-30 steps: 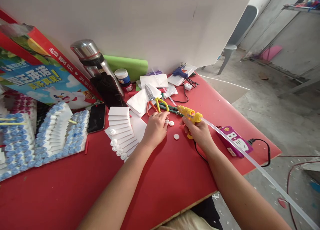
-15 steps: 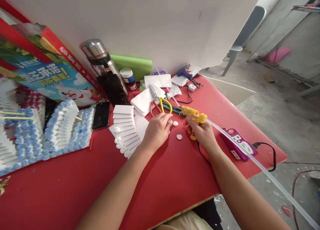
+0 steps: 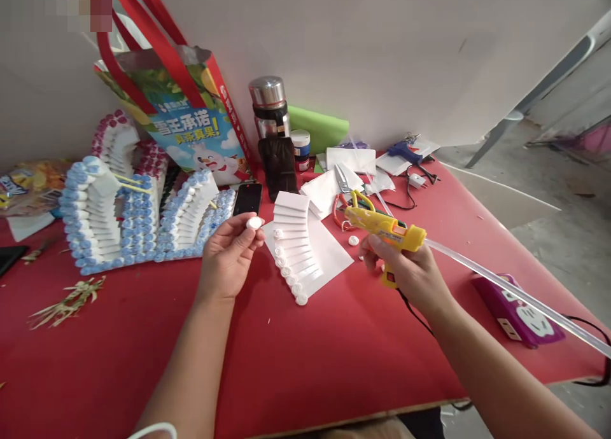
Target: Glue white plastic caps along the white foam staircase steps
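Observation:
Between thumb and fingers, my left hand (image 3: 229,254) pinches a small white disc (image 3: 254,223), raised over the red table left of the white strips. My right hand (image 3: 405,264) is wrapped round a yellow glue gun (image 3: 382,226), whose nozzle points left and whose long clear glue stick (image 3: 506,289) runs out to the right. Fanned white strips (image 3: 293,232), several with white rosettes (image 3: 286,271) at their left ends, lie on a white sheet (image 3: 334,254). Another rosette (image 3: 353,240) rests beside the glue gun.
Blue-and-white pieces (image 3: 138,235) and a printed bag (image 3: 191,127) stand at the left. A thermos (image 3: 268,102), propped phone (image 3: 277,165) and flat phone (image 3: 248,199) are behind my left hand. Scissors (image 3: 342,179) lie at the back, a purple power strip (image 3: 520,312) at the right.
My left hand has lifted the white disc and moved left, away from the glue gun. My right hand still holds the glue gun, now raised slightly. The camera view has turned left.

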Available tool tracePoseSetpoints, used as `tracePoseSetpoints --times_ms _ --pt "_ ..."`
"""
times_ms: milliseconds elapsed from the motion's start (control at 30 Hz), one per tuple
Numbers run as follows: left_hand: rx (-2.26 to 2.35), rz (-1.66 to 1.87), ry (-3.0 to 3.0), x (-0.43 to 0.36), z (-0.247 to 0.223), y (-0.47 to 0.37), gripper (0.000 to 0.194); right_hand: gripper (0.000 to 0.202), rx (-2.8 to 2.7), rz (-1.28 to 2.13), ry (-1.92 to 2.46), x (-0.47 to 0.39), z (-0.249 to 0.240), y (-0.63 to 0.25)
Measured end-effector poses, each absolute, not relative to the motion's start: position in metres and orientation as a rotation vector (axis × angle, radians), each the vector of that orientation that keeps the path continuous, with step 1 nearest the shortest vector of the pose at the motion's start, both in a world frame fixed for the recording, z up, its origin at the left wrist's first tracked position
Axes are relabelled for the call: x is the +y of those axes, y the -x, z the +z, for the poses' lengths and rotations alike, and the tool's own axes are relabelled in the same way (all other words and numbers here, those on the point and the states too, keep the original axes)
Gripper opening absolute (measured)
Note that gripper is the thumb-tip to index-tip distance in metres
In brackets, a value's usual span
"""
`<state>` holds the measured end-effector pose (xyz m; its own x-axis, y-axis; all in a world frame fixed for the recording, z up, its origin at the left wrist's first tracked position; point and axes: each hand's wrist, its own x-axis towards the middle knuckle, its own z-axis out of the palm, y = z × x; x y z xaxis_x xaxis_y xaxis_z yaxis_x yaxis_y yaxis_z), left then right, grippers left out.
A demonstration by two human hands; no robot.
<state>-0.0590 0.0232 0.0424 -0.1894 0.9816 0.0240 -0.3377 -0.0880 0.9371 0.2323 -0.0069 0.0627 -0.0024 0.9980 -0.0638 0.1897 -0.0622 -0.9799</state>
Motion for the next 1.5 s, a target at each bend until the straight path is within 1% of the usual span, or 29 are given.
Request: tracePoseSetpoints --times_ms 100,267,667,867,1500 --pt "1.025 1.467 -0.861 0.018 0.035 0.055 0.026 0.037 -1.373 1.272 1.305 -0.006 0.068 -0.206" --pt "1.048 1.354 -0.883 0.01 0.026 0.047 0.028 0.037 -1.453 1.414 1.182 -0.009 0.062 -0.181" --pt "1.033 1.304 -0.902 0.009 0.024 0.047 0.024 0.042 -1.459 1.594 1.163 -0.011 0.045 -0.181" --pt "1.005 1.309 -0.901 0.009 0.026 0.046 0.022 0.042 -1.473 1.568 1.119 -0.013 0.043 -0.18" --pt "0.973 1.336 -0.868 0.01 0.022 0.046 0.02 0.049 -1.447 1.563 1.166 -0.017 0.043 -0.178"
